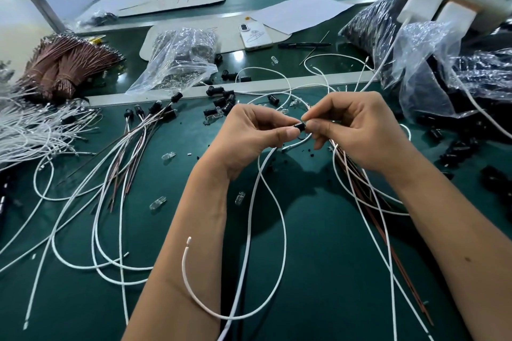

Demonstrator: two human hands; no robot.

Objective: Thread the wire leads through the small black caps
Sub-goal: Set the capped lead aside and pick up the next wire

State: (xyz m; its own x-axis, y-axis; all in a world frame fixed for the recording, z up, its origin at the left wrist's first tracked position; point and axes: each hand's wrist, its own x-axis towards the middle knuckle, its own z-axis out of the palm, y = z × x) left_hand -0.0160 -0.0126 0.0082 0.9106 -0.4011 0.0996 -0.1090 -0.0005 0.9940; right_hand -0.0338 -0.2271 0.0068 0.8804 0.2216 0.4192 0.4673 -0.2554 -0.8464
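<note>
Pinching a small black cap (299,126) between thumb and forefinger, the left hand (250,133) holds it level over the green counter (318,230), so that its bore faces the other hand. The right hand (357,130) meets it from the opposite side, its grip pressed together on the cap's far end and, it seems, on the lead being fed in; the fingertips hide the exact point of entry, so I cannot tell how far the wire has gone through. A white wire lead (279,230) comes out just beneath the cap and hangs down in a long loop between the forearms, its stripped end (189,238) curling up near the left forearm. That slack is probably left free so the lead can slide without dragging.

A bundle of white and brown leads (357,183) trails from under the right palm, kept close for the next pick. Loose black caps (221,104) lie scattered just beyond the hands, within easy reach. Finished leads with caps already fitted (144,130) fan out to the left, set apart from the unworked stock. A clear bag of small parts (180,61) sits farther back.
</note>
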